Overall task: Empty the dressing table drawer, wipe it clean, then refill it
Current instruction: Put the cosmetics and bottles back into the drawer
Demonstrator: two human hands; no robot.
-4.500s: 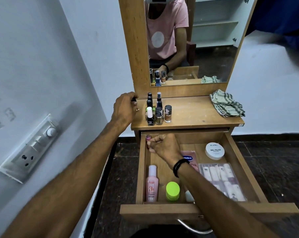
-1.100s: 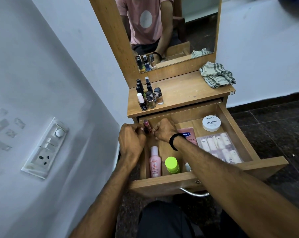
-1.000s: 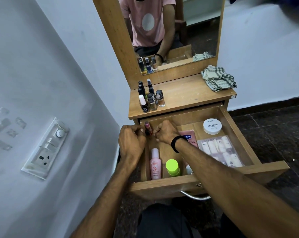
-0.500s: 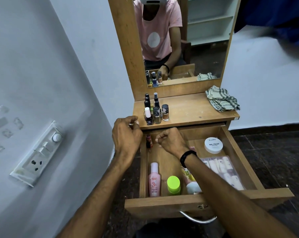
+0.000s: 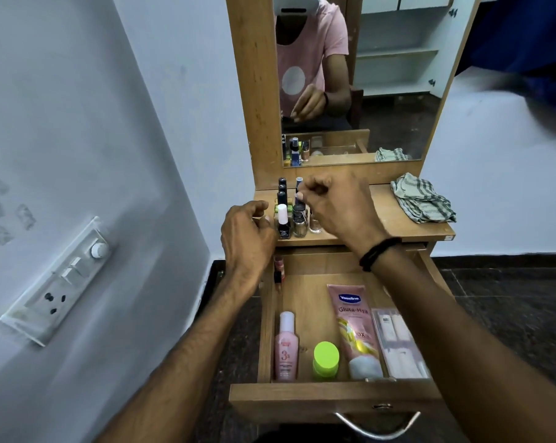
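The open drawer (image 5: 334, 398) holds a pink bottle (image 5: 286, 346), a green-capped jar (image 5: 326, 359), a Vaseline tube (image 5: 355, 327), a clear pouch (image 5: 398, 343) and a small red bottle (image 5: 278, 266) in its back left corner. A cluster of nail polish bottles (image 5: 289, 219) stands on the dressing table top (image 5: 385, 219). Just above that cluster, my right hand (image 5: 337, 206) pinches a small bottle. At the top's left edge, beside the cluster, my left hand (image 5: 247, 235) has its fingers curled round a small, mostly hidden bottle.
A folded checked cloth (image 5: 423, 203) lies at the right of the tabletop. The mirror (image 5: 382, 91) rises behind it. A wall with a switch panel (image 5: 62, 282) runs close along the left. Dark floor tiles lie to the right of the drawer.
Both hands have risen from the drawer's back left corner to the tabletop, each with a small bottle. The Vaseline tube in the drawer is now uncovered.
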